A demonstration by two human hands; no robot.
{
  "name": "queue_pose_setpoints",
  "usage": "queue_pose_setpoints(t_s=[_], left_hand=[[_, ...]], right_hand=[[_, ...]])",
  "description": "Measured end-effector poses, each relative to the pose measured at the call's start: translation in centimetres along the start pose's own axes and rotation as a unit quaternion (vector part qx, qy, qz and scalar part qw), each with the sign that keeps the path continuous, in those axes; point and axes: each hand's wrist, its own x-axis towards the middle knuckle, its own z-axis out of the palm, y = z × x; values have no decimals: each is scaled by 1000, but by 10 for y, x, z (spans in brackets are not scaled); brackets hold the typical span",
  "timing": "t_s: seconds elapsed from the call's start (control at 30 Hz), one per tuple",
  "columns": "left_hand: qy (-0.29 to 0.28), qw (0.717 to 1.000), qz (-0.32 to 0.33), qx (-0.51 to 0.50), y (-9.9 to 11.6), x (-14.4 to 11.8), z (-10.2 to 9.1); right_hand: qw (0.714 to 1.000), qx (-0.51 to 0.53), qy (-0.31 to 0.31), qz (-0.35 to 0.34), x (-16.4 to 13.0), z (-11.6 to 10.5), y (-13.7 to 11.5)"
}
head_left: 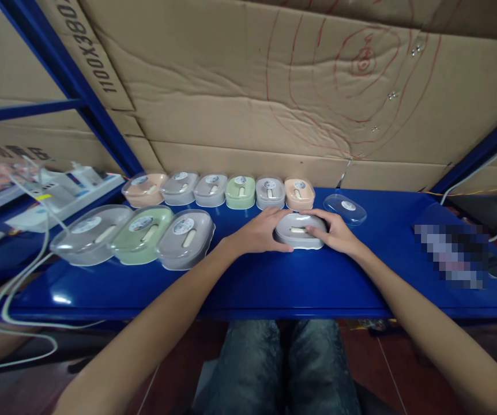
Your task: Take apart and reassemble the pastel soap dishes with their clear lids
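Note:
A grey oval plastic box (301, 237) with a pale strip on its top sits on the blue table in front of me. My left hand (263, 231) curves round its left side, thumb low at the front and fingers behind. On the other side, my right hand (334, 230) holds the right end, its thumb resting on top beside the strip and its fingers at the back edge. Just behind my right hand lies a loose clear lid (345, 208) with a round label. Parts of the box's ends are hidden by my fingers.
Similar lidded boxes in grey, green (240, 192) and peach (299, 193) stand in a back row. Larger-looking ones, including a grey box (185, 239), stand front left. White cables (10, 305) hang at the left. A blurred-out item (451, 253) lies right. Cardboard (231, 80) walls the back.

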Motion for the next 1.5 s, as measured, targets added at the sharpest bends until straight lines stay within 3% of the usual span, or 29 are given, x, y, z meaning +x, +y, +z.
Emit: queue_pose_setpoints(t_s=[0.23,0.4,0.57,0.63,0.73,0.9,1.07,1.2,1.27,1.33,1.5], left_hand=[[1,1000,2,8,-3,0,2],[19,1000,16,5,-1,1,3],[16,1000,13,11,1,1,0],[13,1000,6,13,2,1,-1],[11,1000,-3,14,2,1,-1],[8,1000,-10,8,1,1,-1],[14,1000,-8,-2,2,2,-3],[19,1000,-6,-9,3,2,-3],[23,1000,-12,-15,4,2,-3],[28,999,-14,-22,5,1,-1],[50,998,1,-43,4,3,4]], right_hand=[[993,-94,-5,-77,-1,0,5],[990,-101,9,-96,-1,3,2],[967,-160,177,-93,2,-16,2],[940,-234,237,-74,4,-33,11],[911,-314,267,10,2,-58,34],[917,-331,185,126,-5,-76,69],[937,-306,113,123,-5,-76,81],[945,-238,187,127,-1,-77,76],[954,-138,235,124,2,-74,67],[965,-17,243,93,5,-67,52],[982,134,136,-7,6,-41,9]])
